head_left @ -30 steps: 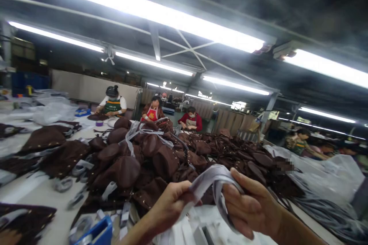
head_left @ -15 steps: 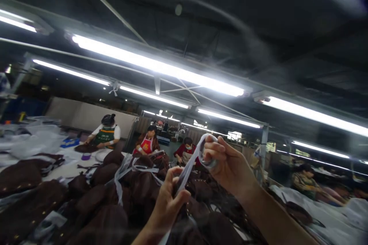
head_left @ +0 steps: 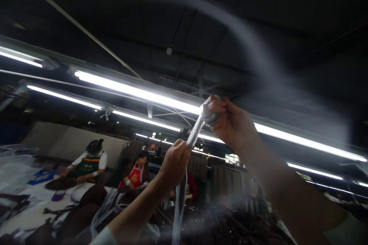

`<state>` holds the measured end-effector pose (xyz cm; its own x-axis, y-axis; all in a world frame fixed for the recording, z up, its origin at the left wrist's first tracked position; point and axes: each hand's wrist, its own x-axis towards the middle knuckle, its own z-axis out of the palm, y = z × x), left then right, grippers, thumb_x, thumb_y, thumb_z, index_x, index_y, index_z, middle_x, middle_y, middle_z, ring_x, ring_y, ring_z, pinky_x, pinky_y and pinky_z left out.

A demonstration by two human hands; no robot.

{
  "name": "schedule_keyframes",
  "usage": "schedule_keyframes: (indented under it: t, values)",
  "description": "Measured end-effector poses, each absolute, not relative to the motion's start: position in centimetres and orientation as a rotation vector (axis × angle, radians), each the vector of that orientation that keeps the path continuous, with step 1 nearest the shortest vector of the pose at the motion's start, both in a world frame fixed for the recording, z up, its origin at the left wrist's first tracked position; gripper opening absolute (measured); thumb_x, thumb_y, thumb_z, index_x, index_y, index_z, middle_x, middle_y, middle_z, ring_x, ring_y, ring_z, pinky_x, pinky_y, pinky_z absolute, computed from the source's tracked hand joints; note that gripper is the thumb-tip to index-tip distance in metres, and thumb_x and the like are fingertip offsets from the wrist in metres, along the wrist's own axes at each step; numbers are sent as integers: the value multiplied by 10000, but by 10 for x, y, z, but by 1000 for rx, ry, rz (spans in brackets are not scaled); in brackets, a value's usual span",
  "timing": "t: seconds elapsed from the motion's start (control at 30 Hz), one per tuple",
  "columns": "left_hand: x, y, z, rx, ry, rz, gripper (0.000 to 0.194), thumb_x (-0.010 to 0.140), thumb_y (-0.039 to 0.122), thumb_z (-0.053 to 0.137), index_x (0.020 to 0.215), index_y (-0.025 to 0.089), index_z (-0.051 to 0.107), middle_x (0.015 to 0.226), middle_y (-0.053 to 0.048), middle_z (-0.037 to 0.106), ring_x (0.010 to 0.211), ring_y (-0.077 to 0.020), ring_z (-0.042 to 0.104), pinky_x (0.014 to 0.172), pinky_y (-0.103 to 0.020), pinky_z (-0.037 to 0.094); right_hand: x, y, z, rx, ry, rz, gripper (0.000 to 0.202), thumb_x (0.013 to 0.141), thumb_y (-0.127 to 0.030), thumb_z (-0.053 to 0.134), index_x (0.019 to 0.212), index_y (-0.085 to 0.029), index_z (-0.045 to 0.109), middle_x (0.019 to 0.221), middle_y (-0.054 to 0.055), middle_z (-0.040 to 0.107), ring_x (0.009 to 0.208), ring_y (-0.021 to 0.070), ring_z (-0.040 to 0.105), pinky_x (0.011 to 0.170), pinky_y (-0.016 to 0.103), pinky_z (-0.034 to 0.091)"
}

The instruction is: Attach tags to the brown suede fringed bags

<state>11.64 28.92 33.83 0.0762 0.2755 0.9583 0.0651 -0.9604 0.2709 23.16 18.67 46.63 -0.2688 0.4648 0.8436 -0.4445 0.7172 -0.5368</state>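
Observation:
A pale, translucent strip (head_left: pixel 196 131) runs taut between my two raised hands. My left hand (head_left: pixel 175 160) is closed round it at the lower end, and its tail hangs below the fist. My right hand (head_left: pixel 232 122), higher and to the right, has its fingers curled on a looped part of the same strip. Whether it is plastic film or fabric I cannot tell. A blurred whitish arc (head_left: pixel 244 32) sweeps across the upper right; where it joins the strip is unclear. Dark brown leather-like pieces (head_left: pixel 92 201) lie heaped below.
A person in a green apron (head_left: pixel 89 165) works at the pale table (head_left: pixel 24 214) on the left. Farther back is a person in a red apron (head_left: pixel 137 176). A red sleeve (head_left: pixel 193 185) shows behind the strip. Lit tube lamps (head_left: pixel 138 91) hang above my hands.
Both hands have risen, and the view has tilted upward. My left hand has gone from a loose, partly spread grip to a fist on the strip. The whitish arc overhead has grown larger.

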Motion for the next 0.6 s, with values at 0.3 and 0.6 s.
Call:
schedule_keyframes:
  t: [0.3,0.6]
  values:
    - [117,251,341,1811,53,1258,202,588,222,654,764,127,625,659,-41,695,583,-145,592,591,-288,405,248,173,465,-54,-1645,840,88,861,-194,570,889,-154,643,683,-45,586,565,85,569,844,339,567]
    - [87,208,333,1765,135,1137,322,474,54,614,783,136,651,709,-40,731,647,-164,631,629,-284,447,242,174,435,-294,-2029,-207,102,888,-249,479,965,-212,534,705,-38,566,648,139,525,674,318,425]
